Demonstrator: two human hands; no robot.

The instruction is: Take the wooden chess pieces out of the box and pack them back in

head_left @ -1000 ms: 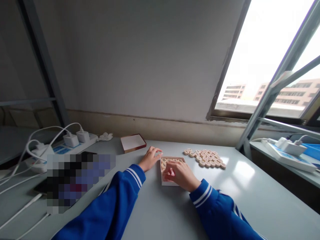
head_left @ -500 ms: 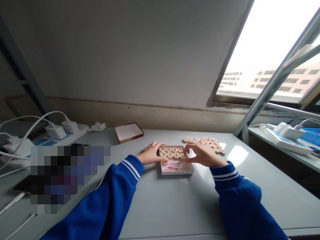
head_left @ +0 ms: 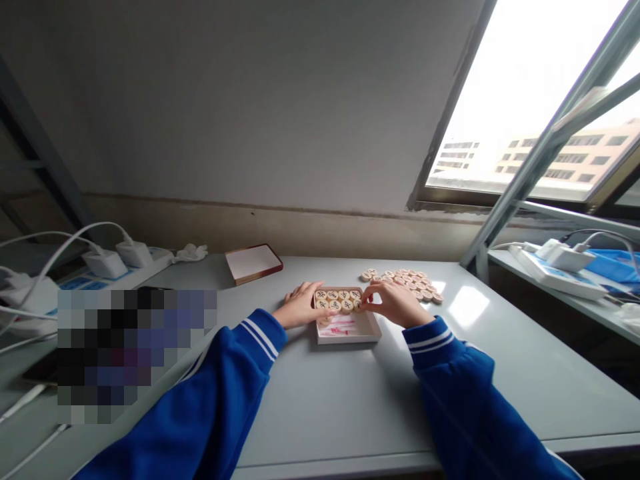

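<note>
Wooden discs [head_left: 336,301] in square box [head_left: 350,339]

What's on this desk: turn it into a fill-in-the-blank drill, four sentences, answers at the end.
1. The loose pile of round pieces lies on the table to the ____ of the shallow box.
2. The pieces in the box sit at its ____ end.
3. The left hand rests at the box's ____ side, while the right hand touches the packed pieces.
4. Both sleeves are ____ with white cuff stripes.
Missing words: right; far; left; blue.
</note>
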